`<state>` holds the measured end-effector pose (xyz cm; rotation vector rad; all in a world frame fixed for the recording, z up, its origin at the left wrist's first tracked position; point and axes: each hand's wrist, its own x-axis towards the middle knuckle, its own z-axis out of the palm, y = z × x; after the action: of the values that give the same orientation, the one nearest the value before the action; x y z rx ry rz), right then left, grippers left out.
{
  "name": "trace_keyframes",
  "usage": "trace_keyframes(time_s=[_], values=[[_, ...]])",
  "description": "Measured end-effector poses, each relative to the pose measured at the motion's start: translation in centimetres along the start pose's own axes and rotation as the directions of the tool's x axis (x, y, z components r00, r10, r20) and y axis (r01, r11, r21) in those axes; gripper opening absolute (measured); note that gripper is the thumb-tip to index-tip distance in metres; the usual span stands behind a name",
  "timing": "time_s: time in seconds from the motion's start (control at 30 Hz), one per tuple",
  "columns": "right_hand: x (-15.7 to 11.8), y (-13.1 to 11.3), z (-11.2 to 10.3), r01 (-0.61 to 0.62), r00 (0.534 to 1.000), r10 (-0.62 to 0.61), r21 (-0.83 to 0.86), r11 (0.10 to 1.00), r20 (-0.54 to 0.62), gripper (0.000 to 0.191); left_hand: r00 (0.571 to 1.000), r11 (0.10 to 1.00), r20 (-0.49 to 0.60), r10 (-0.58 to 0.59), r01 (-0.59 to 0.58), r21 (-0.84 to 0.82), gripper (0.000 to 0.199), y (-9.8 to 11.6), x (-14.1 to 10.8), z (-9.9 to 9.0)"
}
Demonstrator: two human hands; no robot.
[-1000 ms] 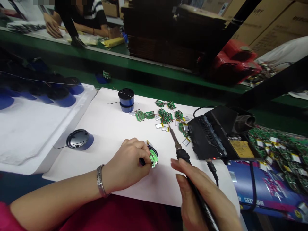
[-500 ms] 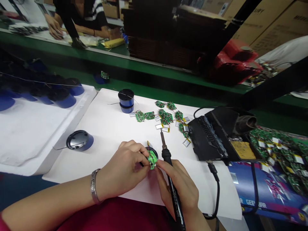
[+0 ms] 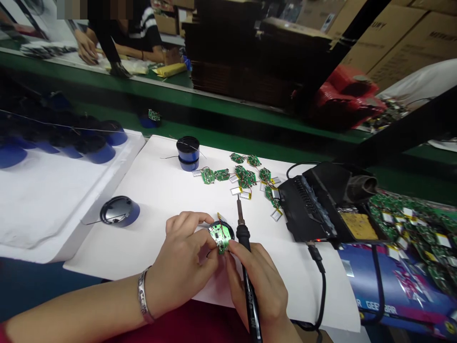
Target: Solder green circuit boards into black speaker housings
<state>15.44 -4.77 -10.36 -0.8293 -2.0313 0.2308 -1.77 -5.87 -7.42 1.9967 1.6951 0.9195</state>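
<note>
A green circuit board (image 3: pixel 220 235) sits at the mouth of a dark round housing (image 3: pixel 231 227), most of which is hidden behind my hands. My left hand (image 3: pixel 187 252) pinches the board's left edge between thumb and fingers. In my right hand (image 3: pixel 262 281) a soldering iron (image 3: pixel 244 238) lies across the fingers, its tip pointing away from me above the white sheet. The right thumb and forefinger also touch the board's lower right edge. A small battery with a yellow end (image 3: pixel 220 217) stands up at the board's far side, with wires beside it.
Several boards with batteries (image 3: pixel 246 176) lie beyond my hands. At right is a black soldering station (image 3: pixel 307 209) with a yellow sponge (image 3: pixel 359 226). Blue-black cups (image 3: pixel 188 153) and an open one (image 3: pixel 120 211) stand left. A co-worker's hand (image 3: pixel 86 46) is across the bench.
My left fingers have drawn back to the left, uncovering more of the board. The soldering iron and right hand have shifted slightly left and down. A red light now shows on the station.
</note>
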Motion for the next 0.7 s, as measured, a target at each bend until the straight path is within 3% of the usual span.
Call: trace_keyframes(time_s=[0.13,0.23,0.33,0.4,0.57,0.7], values=[[0.5,-0.2,-0.1,0.008,1.000,-0.008,-0.003,1.000,-0.013,0.048,0.995,0.997,0.064,-0.075,0.077,-0.026,0.015,0.1,0.3,-0.2],[0.7,-0.6,-1.0,-0.155,0.986,0.154,-0.019,0.988,-0.066,0.043,0.989,0.992,0.092,-0.117,0.121,-0.045,0.016,0.1,0.7,-0.3],[0.8,-0.7,-2.5,-0.446,0.885,0.442,0.010,0.895,-0.148,0.033,0.982,0.986,0.116,-0.149,0.157,-0.062,0.015,0.1,0.8,-0.3],[1.1,-0.5,-3.5,-0.518,0.833,0.519,0.057,0.854,-0.192,0.028,0.978,0.982,0.125,-0.164,0.173,-0.070,0.015,0.0,0.9,-0.3],[2.9,-0.4,-4.7,-0.481,0.791,0.539,0.250,0.841,-0.290,0.008,0.976,0.979,0.137,-0.172,0.184,-0.087,0.017,0.1,0.8,-0.3],[4.2,-1.1,-4.8,-0.369,0.860,0.445,0.300,0.880,-0.249,0.011,0.974,0.975,0.136,-0.182,0.196,-0.101,0.017,0.2,0.7,-0.2]])
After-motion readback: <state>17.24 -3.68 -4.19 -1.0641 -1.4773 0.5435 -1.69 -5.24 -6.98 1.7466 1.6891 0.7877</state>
